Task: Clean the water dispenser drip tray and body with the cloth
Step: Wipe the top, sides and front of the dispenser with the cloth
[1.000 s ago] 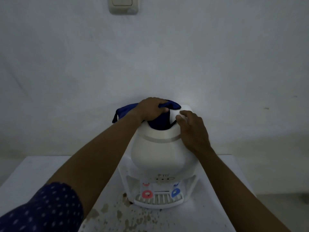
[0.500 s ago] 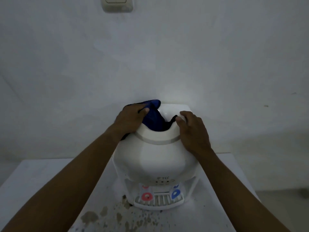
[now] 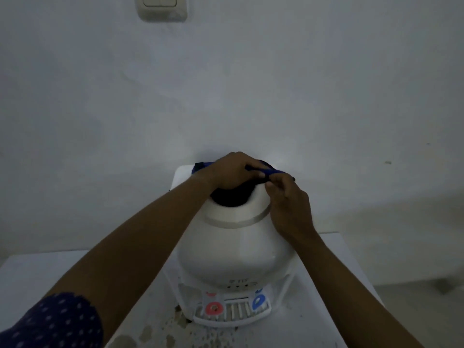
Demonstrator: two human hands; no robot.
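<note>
Cloth (image 3: 272,171) was bunched under clenched left hand (image 3: 229,172) atop dispenser (image 3: 236,247); right hand (image 3: 288,204) gripped its neck. I'd press firmly, circling.

on the front of the white water dispenser (image 3: 226,254), just above the taps, a small grey mark stands at the centre; it looks like a tiny emblem followed by two or three letters, but it is too small and blurred to read. no other text, number or sign can be made out.

Head camera looks forward and down — close above the dispenser (image 3: 233,249).
</note>
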